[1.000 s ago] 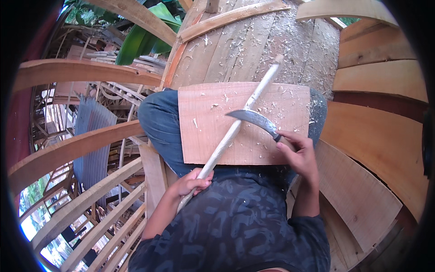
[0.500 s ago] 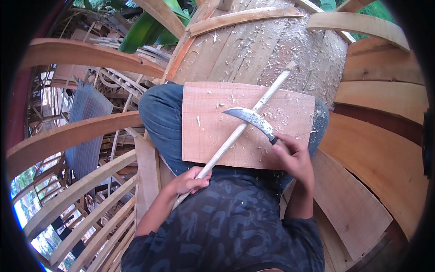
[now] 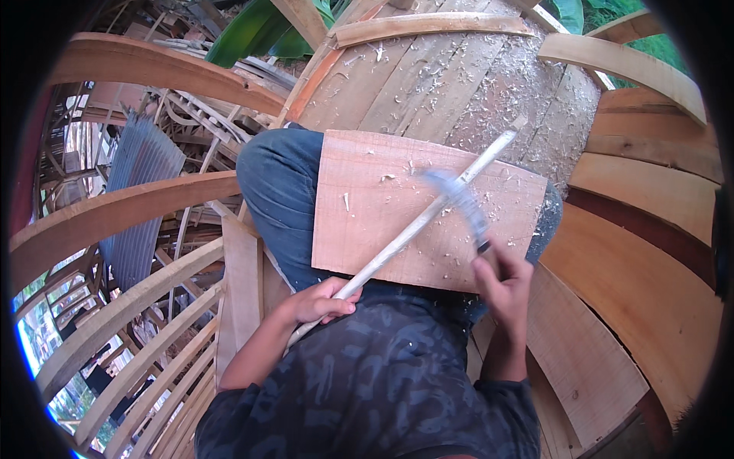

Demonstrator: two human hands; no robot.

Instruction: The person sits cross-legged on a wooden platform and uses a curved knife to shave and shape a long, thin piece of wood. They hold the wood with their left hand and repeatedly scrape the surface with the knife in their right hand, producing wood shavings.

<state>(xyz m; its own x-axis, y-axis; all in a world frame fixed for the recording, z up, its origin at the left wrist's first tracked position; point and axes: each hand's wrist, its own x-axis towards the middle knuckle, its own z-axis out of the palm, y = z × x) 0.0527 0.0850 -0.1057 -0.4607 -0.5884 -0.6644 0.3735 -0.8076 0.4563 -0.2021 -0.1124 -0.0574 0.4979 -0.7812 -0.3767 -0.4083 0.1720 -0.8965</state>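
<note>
My left hand (image 3: 324, 301) is closed round the lower end of a pale, peeled wooden stick (image 3: 407, 235), close against my shirt. The stick slants up to the right across a flat wooden board (image 3: 359, 183) that rests on my lap. In my right hand (image 3: 505, 279) is the dark handle of a sickle-shaped knife (image 3: 466, 203). Its curved blade, smeared by motion, lies over the stick's upper half; whether it touches the wood I cannot tell. Thin shavings are scattered on the board, mostly on its right side.
Wooden floor planks (image 3: 413, 84) strewn with shavings lie ahead of my crossed legs. Curved timber ribs (image 3: 130, 210) rise at the left, and broad planks (image 3: 642, 283) form a wall at the right. Beyond the ribs stand corrugated sheet metal (image 3: 141, 195) and piled lumber.
My right hand has turned the knife, so its blade now points more upward and has shifted right. The left hand keeps its hold on the stick. The whole view has shifted slightly.
</note>
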